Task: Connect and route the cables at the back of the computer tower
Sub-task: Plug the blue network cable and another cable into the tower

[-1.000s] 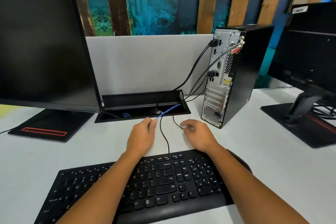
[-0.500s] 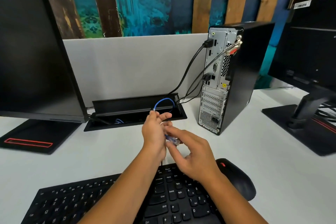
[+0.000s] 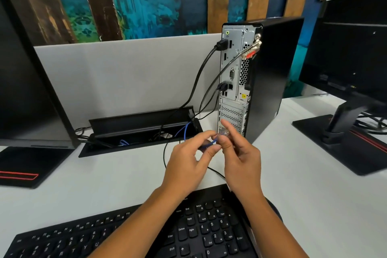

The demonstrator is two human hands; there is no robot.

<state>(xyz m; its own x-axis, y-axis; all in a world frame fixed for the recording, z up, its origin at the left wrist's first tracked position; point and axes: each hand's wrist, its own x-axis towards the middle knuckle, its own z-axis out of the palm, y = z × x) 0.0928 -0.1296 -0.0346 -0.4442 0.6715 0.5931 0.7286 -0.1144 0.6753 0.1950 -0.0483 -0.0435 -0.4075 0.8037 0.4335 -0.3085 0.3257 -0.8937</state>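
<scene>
Both hands meet in front of the computer tower [image 3: 272, 73], low down near its rear panel. Left hand [image 3: 186, 165] pinches the blue cable [image 3: 185, 132] between thumb and fingertips, just behind the end. Right hand [image 3: 240, 159] pinches the clear plug [image 3: 224, 133] at the tip, forefinger raised towards the panel. That blue cable loops up out of the open cable tray [image 3: 138, 123] sunk in the tabletop [image 3: 104, 178], so there's slack to work with.

Up on the tower, two black cables [image 3: 201, 73] are already seated, one high and one about halfway down, plus a grey lead [image 3: 230, 63] clipped near the top edge. Looks like the network plug goes next, and the likely port sits mid-panel beside the lower black connector, though blur keeps me from reading it.

Best way, I'd say: turn the plug so its latch tab matches the socket, line it up square, push straight until it seats. Don't force it at an angle. Keep the left hand feeding slack so nothing tugs the neighbours. Keyboard [image 3: 146, 234] sits beneath the wrists.
</scene>
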